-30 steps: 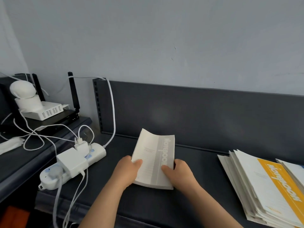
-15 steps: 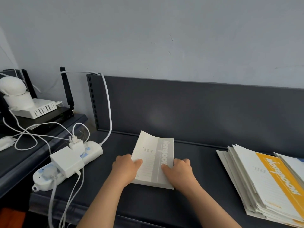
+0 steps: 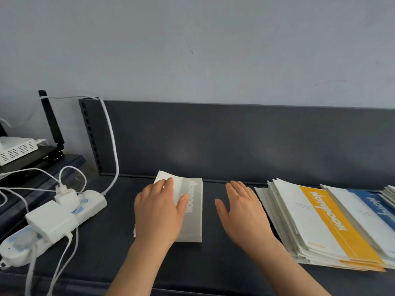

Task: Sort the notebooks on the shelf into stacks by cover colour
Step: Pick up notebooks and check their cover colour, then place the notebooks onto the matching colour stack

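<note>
A stack of grey-striped notebooks (image 3: 192, 210) lies on the dark shelf (image 3: 224, 263) at the middle. My left hand (image 3: 158, 212) rests flat on top of it with straight fingers. My right hand (image 3: 243, 212) hovers open just to the right of the stack, not touching it. Further right lies an untidy pile of notebooks; its top one has a yellow stripe (image 3: 329, 223), and a blue-striped notebook (image 3: 376, 206) lies beside it, cut off by the frame edge.
A white power strip (image 3: 53, 221) with plugs and white cables sits at the shelf's left end. A white router (image 3: 17, 148) and a black antenna (image 3: 51, 120) stand on a lower unit further left. The shelf's dark back panel (image 3: 235, 142) rises behind.
My right hand let go of the grey stack and moved right, opening flat. My left hand shifted from the stack's left edge onto its top. The camera turned right.
</note>
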A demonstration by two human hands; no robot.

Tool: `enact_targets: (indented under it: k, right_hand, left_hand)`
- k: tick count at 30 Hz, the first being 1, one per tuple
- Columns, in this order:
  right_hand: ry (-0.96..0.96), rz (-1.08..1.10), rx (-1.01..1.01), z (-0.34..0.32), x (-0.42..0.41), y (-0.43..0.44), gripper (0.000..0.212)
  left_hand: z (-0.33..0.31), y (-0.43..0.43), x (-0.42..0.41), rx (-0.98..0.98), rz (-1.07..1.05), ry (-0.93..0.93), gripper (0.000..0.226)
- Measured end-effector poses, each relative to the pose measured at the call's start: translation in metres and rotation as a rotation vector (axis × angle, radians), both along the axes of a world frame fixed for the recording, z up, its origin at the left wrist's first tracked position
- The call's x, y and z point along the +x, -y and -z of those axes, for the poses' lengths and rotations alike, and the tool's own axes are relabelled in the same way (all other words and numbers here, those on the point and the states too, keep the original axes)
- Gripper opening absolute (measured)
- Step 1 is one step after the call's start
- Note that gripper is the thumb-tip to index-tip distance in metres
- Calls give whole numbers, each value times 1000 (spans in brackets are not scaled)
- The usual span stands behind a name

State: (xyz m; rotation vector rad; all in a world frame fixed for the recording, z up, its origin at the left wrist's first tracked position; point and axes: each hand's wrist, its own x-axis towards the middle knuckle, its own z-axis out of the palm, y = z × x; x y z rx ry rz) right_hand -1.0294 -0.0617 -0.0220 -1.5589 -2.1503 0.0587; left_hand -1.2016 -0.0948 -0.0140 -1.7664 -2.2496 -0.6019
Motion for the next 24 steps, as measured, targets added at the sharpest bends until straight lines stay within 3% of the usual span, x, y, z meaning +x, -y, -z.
enact_targets:
  k: [5,11,14,19,24]
  right_hand:
    - [6,113,43,-14,56,3,60]
    - [56,241,-27,-10,138,4,60]
    - [71,301,-109,1,173,1,61]
    - [31,266,-204,20,200,0,58]
    - [-42,233,-192,30,202,1,63]
  left_hand:
    - [-5,-12,49,82,168,11,51]
    - [-4,-29,128,-14,287,1,63]
    - [3,-40,164,-154,317,65,63]
    - [14,-59,207,-448,285,440,60]
    - [-7,-69,219,-495,274,897,29]
